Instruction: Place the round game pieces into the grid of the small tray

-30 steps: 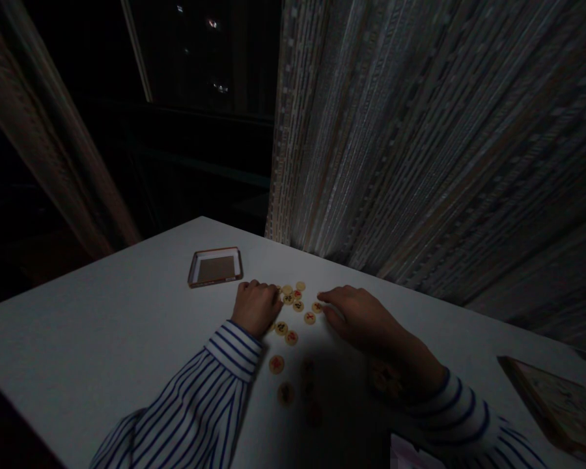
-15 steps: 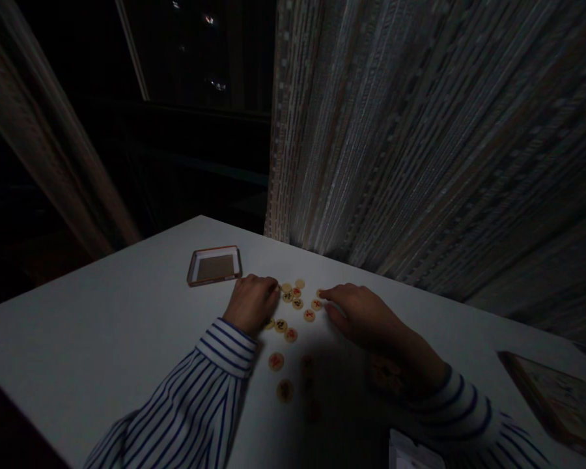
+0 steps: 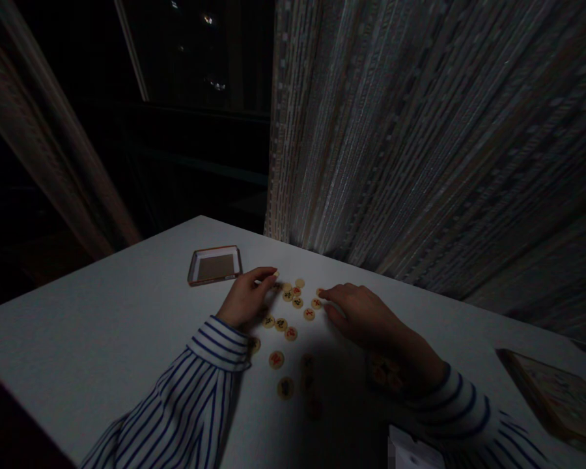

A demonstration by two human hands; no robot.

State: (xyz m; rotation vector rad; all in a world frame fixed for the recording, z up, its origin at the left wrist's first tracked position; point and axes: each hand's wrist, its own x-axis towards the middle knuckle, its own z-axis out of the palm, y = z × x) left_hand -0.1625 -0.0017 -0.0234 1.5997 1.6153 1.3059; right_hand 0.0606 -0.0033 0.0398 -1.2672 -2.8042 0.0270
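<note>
While the left hand [image 3: 244,296] pinches a pale disc [image 3: 276,275] between thumb and fingertip, tilted up on edge by the look of it, the right hand [image 3: 359,309] has its index finger stretched to a fingertip disc [image 3: 319,292], thumb parted from it, so that hand grips nothing that shows; its other fingers are hidden from this side. The fingertip seems to rest on the disc's near edge, though the dim light leaves the contact uncertain.

Between the hands, on the white desk [image 3: 127,312], lies a loose cluster of marked discs [image 3: 288,296], some lettered in black, some in red. More sit nearer the person, including a red-lettered disc [image 3: 276,359] and a dark-lettered disc [image 3: 285,388], with a few sunk in shadow beside them. The shallow tray [image 3: 212,281] stands just beyond the left hand.

For careful handling, a light pinch at the rim seems best, leaving the lettering uncovered and the neighbours unbumped. The right finger would do well to press softly and slide rather than flick, since such small discs probably skid easily on a smooth top. Raising the left wrist would spare the discs near its cuff [image 3: 222,345].
</note>
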